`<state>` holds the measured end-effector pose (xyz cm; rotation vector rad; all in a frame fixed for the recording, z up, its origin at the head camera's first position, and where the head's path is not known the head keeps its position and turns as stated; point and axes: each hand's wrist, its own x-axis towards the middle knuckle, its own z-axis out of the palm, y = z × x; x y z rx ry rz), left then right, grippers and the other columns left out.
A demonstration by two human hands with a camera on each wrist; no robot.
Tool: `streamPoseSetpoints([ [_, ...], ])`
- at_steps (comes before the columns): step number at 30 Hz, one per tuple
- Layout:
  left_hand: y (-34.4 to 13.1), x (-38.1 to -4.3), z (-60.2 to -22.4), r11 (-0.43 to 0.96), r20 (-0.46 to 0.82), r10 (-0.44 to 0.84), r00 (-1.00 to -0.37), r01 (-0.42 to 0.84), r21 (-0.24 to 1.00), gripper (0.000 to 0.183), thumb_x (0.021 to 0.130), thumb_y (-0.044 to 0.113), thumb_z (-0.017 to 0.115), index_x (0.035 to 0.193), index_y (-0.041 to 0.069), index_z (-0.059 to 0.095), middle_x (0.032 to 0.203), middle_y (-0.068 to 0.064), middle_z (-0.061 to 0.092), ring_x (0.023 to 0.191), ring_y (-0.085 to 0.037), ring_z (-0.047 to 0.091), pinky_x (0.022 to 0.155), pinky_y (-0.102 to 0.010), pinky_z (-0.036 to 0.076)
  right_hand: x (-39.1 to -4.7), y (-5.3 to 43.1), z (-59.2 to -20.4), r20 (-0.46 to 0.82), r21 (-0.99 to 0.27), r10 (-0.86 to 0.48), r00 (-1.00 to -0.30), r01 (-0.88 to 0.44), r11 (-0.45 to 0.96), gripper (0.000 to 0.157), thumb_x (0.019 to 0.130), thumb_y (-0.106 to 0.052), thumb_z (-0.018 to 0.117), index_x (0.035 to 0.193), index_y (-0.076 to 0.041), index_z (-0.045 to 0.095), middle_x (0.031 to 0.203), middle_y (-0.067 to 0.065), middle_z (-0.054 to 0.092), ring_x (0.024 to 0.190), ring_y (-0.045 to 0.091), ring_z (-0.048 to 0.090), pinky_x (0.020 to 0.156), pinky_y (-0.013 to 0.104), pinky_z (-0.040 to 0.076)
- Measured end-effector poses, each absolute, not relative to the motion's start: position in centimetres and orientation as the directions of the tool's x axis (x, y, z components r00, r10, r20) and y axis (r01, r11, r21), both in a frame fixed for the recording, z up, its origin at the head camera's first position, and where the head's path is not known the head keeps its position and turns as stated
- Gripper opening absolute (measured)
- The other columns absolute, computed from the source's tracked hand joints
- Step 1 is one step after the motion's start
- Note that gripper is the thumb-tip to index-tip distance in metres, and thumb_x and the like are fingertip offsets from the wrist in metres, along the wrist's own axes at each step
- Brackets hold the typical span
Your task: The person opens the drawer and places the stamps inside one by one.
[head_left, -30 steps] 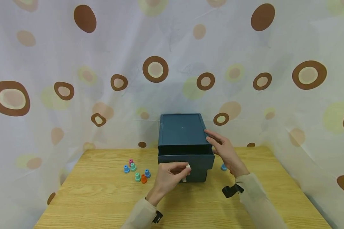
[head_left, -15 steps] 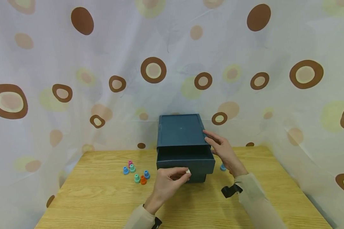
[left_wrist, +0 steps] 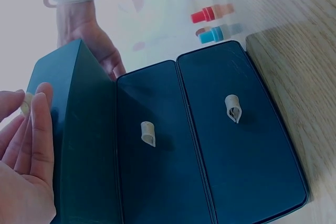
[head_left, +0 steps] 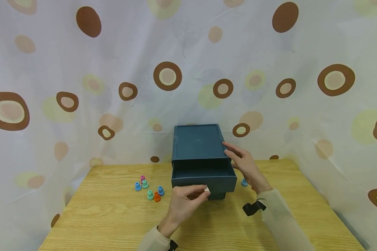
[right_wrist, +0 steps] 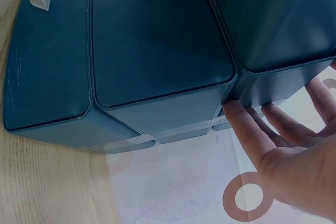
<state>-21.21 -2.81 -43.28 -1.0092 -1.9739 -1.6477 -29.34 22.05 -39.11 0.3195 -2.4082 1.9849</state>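
A dark teal drawer cabinet [head_left: 198, 141] stands on the wooden table, its top drawer [head_left: 220, 184] pulled well out. My left hand [head_left: 183, 204] pinches the small white knob [head_left: 206, 189] on that drawer's front between thumb and fingers. Two lower drawers [left_wrist: 149, 177] sit flush in the left wrist view, each with a white knob [left_wrist: 148, 133]. My right hand [head_left: 246, 167] rests with extended fingers against the cabinet's right side and upper edge. In the right wrist view its fingertips [right_wrist: 233, 109] touch the side wall. What shows of the drawer's inside holds nothing.
Several small stepped cone-shaped pieces stand left of the cabinet, among them an orange one [head_left: 157, 197], a pink one [head_left: 142, 178] and a green one [head_left: 150, 195]. A blue piece [head_left: 244, 182] stands to the right, near my right wrist. A patterned curtain [head_left: 128, 45] hangs behind the table.
The top drawer has slid further out toward me, with my left hand moving back and down on its knob. My right hand has stayed at the cabinet's side.
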Motion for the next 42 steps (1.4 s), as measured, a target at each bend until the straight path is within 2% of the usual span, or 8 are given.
streamPoseSetpoints([
  [9, -2.6, -20.9, -43.3, 0.050, 0.717, 0.264, -0.645, 0.751, 0.658, 0.017, 0.089, 0.012, 0.073, 0.100, 0.000, 0.076, 0.083, -0.009, 0.076, 0.066, -0.005, 0.071, 0.058, -0.021, 0.057, -29.2, 22.0, -39.0, 0.133, -0.969, -0.159, -0.978, -0.162, 0.185, 0.057, 0.100, -0.044, 0.053, 0.151, -0.022, 0.041, 0.160, 0.007, 0.030, 0.148, 0.034, 0.024, 0.111, 0.065, 0.028],
  [18, -2.4, -20.2, -43.6, 0.039, 0.691, 0.250, -0.678, 0.720, 0.693, 0.015, 0.088, 0.013, 0.074, 0.098, 0.003, 0.077, 0.084, -0.009, 0.077, 0.069, -0.006, 0.072, 0.058, -0.022, 0.057, -29.1, 22.1, -38.9, 0.124, -0.970, -0.162, -0.979, -0.154, 0.188, 0.057, 0.100, -0.044, 0.053, 0.151, -0.021, 0.040, 0.161, 0.008, 0.028, 0.148, 0.035, 0.023, 0.111, 0.066, 0.027],
  [30, -2.4, -19.6, -43.5, 0.061, 0.718, 0.264, -0.644, 0.754, 0.654, 0.013, 0.087, 0.009, 0.074, 0.099, 0.003, 0.077, 0.085, -0.010, 0.076, 0.069, -0.009, 0.073, 0.059, -0.019, 0.056, -29.3, 22.2, -38.8, 0.131, -0.962, -0.168, -0.977, -0.166, 0.217, 0.058, 0.100, -0.046, 0.052, 0.151, -0.022, 0.040, 0.160, 0.009, 0.028, 0.148, 0.036, 0.023, 0.111, 0.066, 0.028],
  [37, -2.5, -19.6, -43.9, 0.093, 0.760, 0.285, -0.584, 0.806, 0.584, 0.013, 0.088, 0.006, 0.073, 0.098, 0.000, 0.076, 0.085, -0.010, 0.076, 0.068, -0.006, 0.072, 0.058, -0.016, 0.055, -29.2, 22.3, -39.0, 0.131, -0.963, -0.159, -0.979, -0.164, 0.215, 0.059, 0.099, -0.048, 0.054, 0.150, -0.024, 0.041, 0.160, 0.007, 0.030, 0.148, 0.034, 0.025, 0.111, 0.065, 0.029],
  [42, -2.6, -19.7, -44.1, 0.072, 0.743, 0.295, -0.600, 0.790, 0.609, 0.015, 0.087, 0.005, 0.073, 0.101, -0.001, 0.075, 0.084, -0.011, 0.076, 0.066, -0.009, 0.072, 0.058, -0.017, 0.056, -29.2, 22.2, -39.0, 0.133, -0.962, -0.169, -0.977, -0.168, 0.213, 0.060, 0.098, -0.049, 0.054, 0.151, -0.025, 0.041, 0.160, 0.007, 0.029, 0.148, 0.034, 0.025, 0.111, 0.064, 0.031],
])
